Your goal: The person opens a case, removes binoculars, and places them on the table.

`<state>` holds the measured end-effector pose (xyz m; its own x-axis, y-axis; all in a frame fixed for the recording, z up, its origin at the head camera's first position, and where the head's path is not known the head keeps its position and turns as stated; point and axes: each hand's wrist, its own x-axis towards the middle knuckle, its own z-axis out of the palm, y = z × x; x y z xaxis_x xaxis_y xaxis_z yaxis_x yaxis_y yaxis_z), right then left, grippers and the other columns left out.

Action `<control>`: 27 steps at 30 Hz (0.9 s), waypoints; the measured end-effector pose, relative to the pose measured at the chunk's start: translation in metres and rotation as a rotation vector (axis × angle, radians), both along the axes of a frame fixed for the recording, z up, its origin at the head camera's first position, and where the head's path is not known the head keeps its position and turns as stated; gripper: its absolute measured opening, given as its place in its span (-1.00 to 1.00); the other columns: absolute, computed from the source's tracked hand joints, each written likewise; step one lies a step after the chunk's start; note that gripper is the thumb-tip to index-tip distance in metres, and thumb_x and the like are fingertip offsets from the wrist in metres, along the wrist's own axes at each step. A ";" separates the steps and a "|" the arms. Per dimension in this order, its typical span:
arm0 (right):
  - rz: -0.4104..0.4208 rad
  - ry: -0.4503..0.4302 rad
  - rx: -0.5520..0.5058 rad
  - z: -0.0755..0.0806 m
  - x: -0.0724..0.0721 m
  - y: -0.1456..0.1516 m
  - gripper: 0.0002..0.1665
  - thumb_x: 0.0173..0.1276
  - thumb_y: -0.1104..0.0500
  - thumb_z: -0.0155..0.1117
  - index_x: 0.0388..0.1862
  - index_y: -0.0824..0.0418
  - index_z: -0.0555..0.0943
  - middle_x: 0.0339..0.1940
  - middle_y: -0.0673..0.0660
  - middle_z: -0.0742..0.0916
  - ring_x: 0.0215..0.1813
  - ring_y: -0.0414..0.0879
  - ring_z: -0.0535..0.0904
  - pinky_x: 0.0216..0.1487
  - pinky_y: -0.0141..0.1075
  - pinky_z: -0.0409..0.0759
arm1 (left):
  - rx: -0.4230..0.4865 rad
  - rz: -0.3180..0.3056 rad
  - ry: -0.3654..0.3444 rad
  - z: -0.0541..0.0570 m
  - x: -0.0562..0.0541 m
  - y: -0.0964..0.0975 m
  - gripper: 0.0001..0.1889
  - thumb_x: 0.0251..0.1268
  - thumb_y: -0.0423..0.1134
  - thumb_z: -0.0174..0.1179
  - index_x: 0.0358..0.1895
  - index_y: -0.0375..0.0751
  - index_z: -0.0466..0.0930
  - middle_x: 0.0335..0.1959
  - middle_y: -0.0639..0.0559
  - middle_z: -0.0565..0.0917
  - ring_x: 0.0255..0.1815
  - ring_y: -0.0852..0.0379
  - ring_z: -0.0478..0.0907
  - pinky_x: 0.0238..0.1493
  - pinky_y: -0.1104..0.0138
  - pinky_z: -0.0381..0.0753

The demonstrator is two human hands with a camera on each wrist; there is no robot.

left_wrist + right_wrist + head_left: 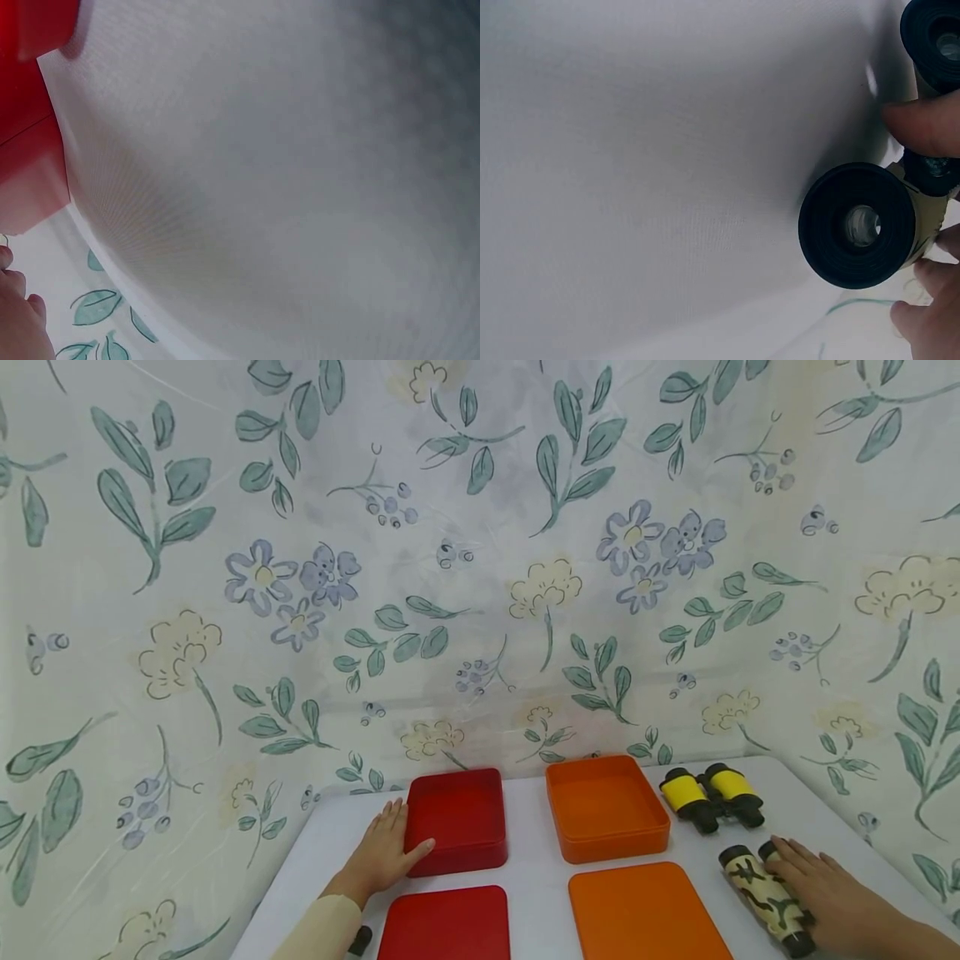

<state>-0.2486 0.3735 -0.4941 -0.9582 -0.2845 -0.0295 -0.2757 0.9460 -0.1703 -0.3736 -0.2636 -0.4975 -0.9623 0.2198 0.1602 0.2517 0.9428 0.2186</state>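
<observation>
My left hand [378,856] lies against the left side of an open red square box [468,857], fingers straight and thumb at its near corner. At the left wrist view's edge, part of that hand [21,319] shows below red plastic [34,180]. On the right, my right hand [832,893] grips camouflage binoculars [759,891] lying on the table, its palm covering much of the right barrel. The right wrist view shows their black eyepieces [821,225], with the thumb [926,129] between the barrels and fingers on the far side.
An open orange box [615,850] stands right of the red one. Nearer lie a flat red square [450,927] and a flat orange square [645,910]. Yellow-and-black binoculars [686,792] sit at the back right. A small black object [361,941] shows partly by the left sleeve. Floral cloth [480,610] hangs behind the white table.
</observation>
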 end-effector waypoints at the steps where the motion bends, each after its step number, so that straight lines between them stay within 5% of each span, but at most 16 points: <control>1: 0.000 -0.003 -0.003 -0.001 0.000 0.000 0.04 -0.15 -0.37 0.48 0.20 0.25 0.47 0.39 0.50 0.31 0.36 0.50 0.15 0.19 0.49 0.03 | 0.001 0.000 -0.001 0.000 0.000 0.000 0.11 0.20 0.50 -0.10 0.49 -0.45 0.02 0.49 -0.34 0.10 0.51 -0.32 -0.09 0.42 -0.17 -0.10; 14: -0.026 -0.048 -0.001 -0.001 -0.002 -0.001 -0.08 -0.13 -0.08 0.56 0.21 0.28 0.47 0.40 0.50 0.29 0.38 0.51 0.12 0.21 0.48 0.00 | -0.011 0.011 0.000 0.000 -0.001 0.001 0.10 0.19 0.49 -0.09 0.50 -0.42 0.01 0.50 -0.32 0.09 0.52 -0.29 -0.10 0.43 -0.15 -0.11; 27: -0.027 -0.061 -0.006 -0.007 -0.006 0.002 0.00 -0.15 -0.19 0.55 0.24 0.29 0.47 0.42 0.48 0.27 0.38 0.52 0.09 0.16 0.52 0.02 | 0.000 0.006 -0.004 0.000 0.001 0.001 0.10 0.19 0.49 -0.08 0.49 -0.43 0.03 0.49 -0.33 0.11 0.51 -0.31 -0.08 0.43 -0.17 -0.10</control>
